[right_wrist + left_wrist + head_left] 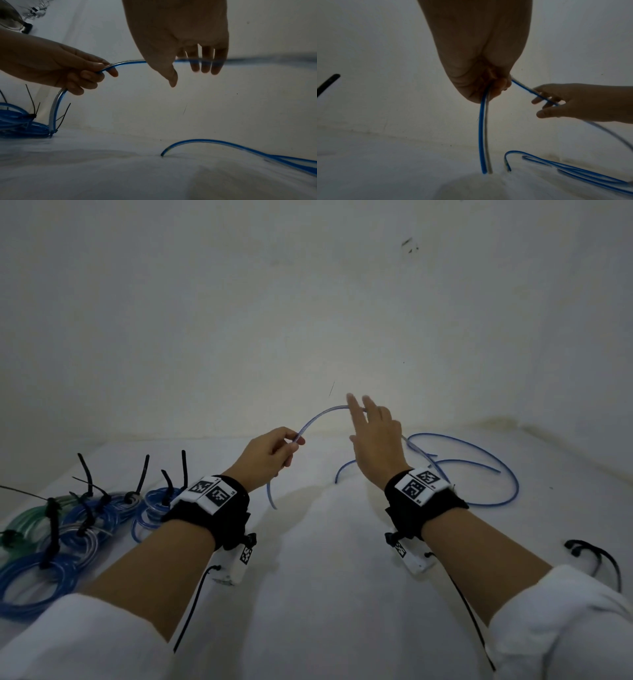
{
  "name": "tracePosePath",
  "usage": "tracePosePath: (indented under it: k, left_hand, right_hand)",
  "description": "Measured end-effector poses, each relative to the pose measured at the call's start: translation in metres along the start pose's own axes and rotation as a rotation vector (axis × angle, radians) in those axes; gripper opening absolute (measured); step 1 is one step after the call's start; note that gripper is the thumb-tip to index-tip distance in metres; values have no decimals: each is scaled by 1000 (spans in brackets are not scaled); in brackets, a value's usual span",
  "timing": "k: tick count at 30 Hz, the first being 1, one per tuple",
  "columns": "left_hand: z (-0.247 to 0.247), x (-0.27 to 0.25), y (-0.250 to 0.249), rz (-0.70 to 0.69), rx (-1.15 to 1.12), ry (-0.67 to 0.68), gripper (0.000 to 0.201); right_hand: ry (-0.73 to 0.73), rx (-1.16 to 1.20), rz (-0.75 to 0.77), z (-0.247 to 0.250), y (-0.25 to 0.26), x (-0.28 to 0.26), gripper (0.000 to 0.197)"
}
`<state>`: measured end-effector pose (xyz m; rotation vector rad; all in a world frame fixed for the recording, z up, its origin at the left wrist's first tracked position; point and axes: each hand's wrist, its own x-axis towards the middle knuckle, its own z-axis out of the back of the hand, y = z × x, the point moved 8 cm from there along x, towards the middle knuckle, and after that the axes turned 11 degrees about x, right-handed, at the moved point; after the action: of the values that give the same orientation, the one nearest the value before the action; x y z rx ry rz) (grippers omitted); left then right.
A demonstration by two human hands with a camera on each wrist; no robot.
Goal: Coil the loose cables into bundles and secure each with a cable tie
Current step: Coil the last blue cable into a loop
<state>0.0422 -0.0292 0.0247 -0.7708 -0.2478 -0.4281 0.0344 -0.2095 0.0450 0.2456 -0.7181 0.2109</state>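
A loose blue-and-clear cable (318, 417) arches between both hands above the white table (308, 577). My left hand (274, 451) pinches it between thumb and fingers, and its short free end (482, 135) hangs down to the table. My right hand (373, 436) is raised with its fingers (205, 65) straight; the cable (126, 62) runs across them without being gripped. The rest of the cable (479, 446) lies in loose loops on the table at the right. In the right wrist view, my left hand (68, 67) holds the cable's bend.
Several coiled blue, clear and green bundles (85, 518) bound with black cable ties (142, 477) lie at the left. A loose black cable tie (599, 556) lies at the right near my sleeve. A white wall (308, 302) rises behind the table.
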Motion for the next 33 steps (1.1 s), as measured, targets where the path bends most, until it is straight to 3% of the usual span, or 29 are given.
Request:
tracePosePath:
  k: [3, 5, 8, 12, 14, 18, 21, 25, 28, 33]
  left_hand:
    - [0, 0, -4, -59, 55, -17, 18]
    - [2, 0, -6, -57, 54, -33, 17]
    - [-1, -1, 1, 34, -73, 42, 18]
    - [-15, -10, 6, 82, -123, 284, 20]
    - [-16, -15, 2, 93, -194, 308, 19]
    - [-11, -17, -10, 92, -420, 216, 17]
    - [-5, -10, -8, 127, -482, 89, 21]
    - [-6, -5, -10, 173, -658, 69, 25]
    - [-5, -4, -16, 119, -621, 57, 31]
    - [4, -3, -20, 17, -463, -61, 20]
  right_hand:
    - [-207, 74, 221, 9, 20, -1, 46]
    - [-222, 165, 277, 9, 26, -1, 37]
    - [-156, 306, 174, 1, 17, 1, 37]
    - [-113, 470, -21, -3, -1, 2, 34]
    - [-99, 519, -64, -3, -2, 1, 33]
    - [-74, 656, -205, -9, -10, -2, 8]
    - [5, 623, -230, -18, -11, -5, 8]
    - [134, 513, -142, -26, 0, -10, 12]
    - [229, 456, -42, -33, 14, -15, 19]
    - [346, 380, 91, -38, 35, -22, 28]
